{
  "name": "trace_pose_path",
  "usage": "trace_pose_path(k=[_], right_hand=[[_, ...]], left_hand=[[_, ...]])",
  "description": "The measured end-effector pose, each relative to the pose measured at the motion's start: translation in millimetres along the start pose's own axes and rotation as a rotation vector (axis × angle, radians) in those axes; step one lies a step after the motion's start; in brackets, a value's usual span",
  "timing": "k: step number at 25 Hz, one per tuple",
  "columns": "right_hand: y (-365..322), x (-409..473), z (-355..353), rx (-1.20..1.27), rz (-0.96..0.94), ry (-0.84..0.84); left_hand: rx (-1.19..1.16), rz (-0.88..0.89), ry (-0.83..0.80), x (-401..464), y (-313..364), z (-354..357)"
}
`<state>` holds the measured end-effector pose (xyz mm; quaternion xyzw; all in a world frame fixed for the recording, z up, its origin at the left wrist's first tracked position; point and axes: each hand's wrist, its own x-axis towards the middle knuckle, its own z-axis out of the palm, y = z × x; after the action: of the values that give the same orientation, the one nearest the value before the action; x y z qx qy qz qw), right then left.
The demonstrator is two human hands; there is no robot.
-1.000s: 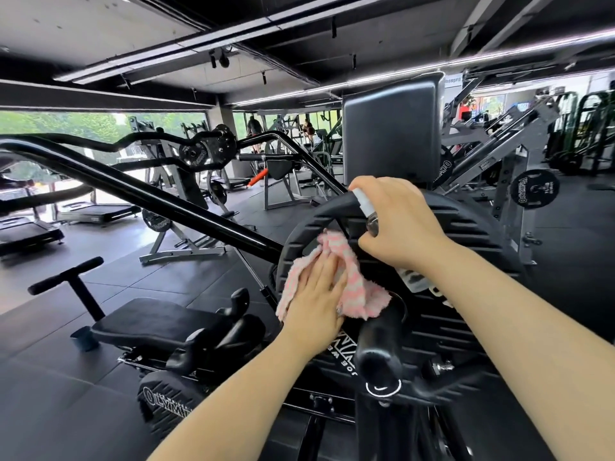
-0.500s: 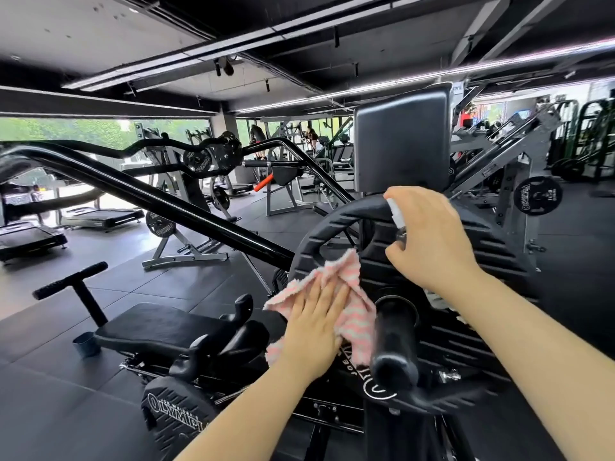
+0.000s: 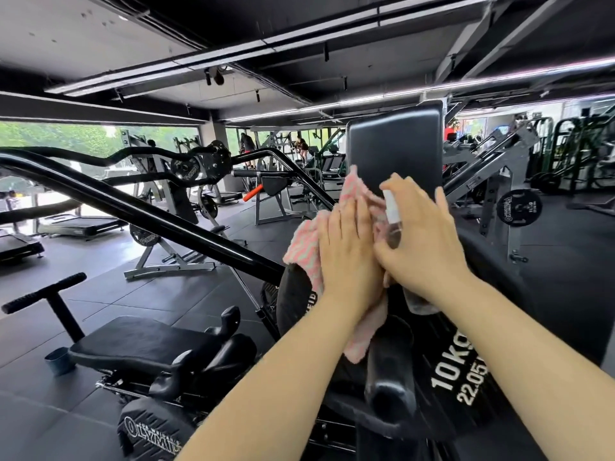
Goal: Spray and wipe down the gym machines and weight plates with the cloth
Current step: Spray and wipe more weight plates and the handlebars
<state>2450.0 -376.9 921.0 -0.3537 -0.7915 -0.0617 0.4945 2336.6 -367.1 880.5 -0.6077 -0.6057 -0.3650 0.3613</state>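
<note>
A: What is the biggest thing here?

B: The gym machine (image 3: 186, 227). Its long black bar runs from 9 o'clock down toward the middle. Its black seat bench (image 3: 139, 347) sits low, at about 8 o'clock.

A: What is next?

B: A big black weight plate (image 3: 466, 371) at about 5 o'clock. It says 10kg in white. Right above it, at 1 o'clock, a black back pad (image 3: 396, 144) stands up straight.

A: Where is the cloth?

B: The pink and white cloth (image 3: 304, 244) is in the middle of the view. It lies on the top edge of the weight plate and reaches up to the bottom of the back pad.

A: What does the left hand do?

B: The left hand (image 3: 346, 247) lies flat on the cloth with straight fingers. It presses the cloth down. It does not grab it.

A: And the right hand?

B: The right hand (image 3: 422, 247) is just beside the left hand, touching it. Its fingers curl round a small clear spray bottle (image 3: 392, 224) with a white top. The bottle points up toward the back pad.

A: Anything small?

B: A little blue cup (image 3: 60, 361) stands on the floor at 8 o'clock, just beside the seat bench. Another small weight plate (image 3: 519, 207) hangs on a grey machine at 3 o'clock, well apart from the hands.
</note>
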Motion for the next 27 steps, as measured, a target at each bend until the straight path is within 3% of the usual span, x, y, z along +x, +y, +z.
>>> trace_pose_path(k=[2, 5, 9, 16, 20, 22, 25, 27], right_hand=[[0.2, 9.4, -5.4, 0.112, 0.092, -0.044], [-1.9, 6.0, -3.0, -0.056, -0.01, -0.029], [-6.5, 7.8, 1.1, -0.084, -0.054, -0.065], [-1.7, 7.4, -1.1, -0.018, -0.069, -0.09], [0.0, 7.5, 1.1, -0.002, -0.059, -0.09], [1.0, 7.9, 1.4, 0.004, -0.07, -0.088], [2.7, 5.4, -1.5, -0.024, -0.081, -0.086], [3.7, 3.1, -3.3, -0.051, -0.076, -0.075]], left_hand=[[-0.032, 0.05, -0.055, 14.8, -12.8, -2.8], [-0.024, 0.168, -0.138, 18.3, -41.1, -7.5], [-0.124, 0.032, -0.309, 10.6, -60.1, -22.5], [-0.251, -0.062, -0.418, 5.6, -77.6, -26.4], [-0.451, -0.151, -0.469, -32.7, -108.9, -19.0], [-0.524, -0.289, -0.457, -64.4, -117.3, -9.8], [-0.918, -0.95, -0.466, -122.3, -101.9, 2.9], [-1.074, -1.116, -0.446, -142.6, -87.7, 7.5]])
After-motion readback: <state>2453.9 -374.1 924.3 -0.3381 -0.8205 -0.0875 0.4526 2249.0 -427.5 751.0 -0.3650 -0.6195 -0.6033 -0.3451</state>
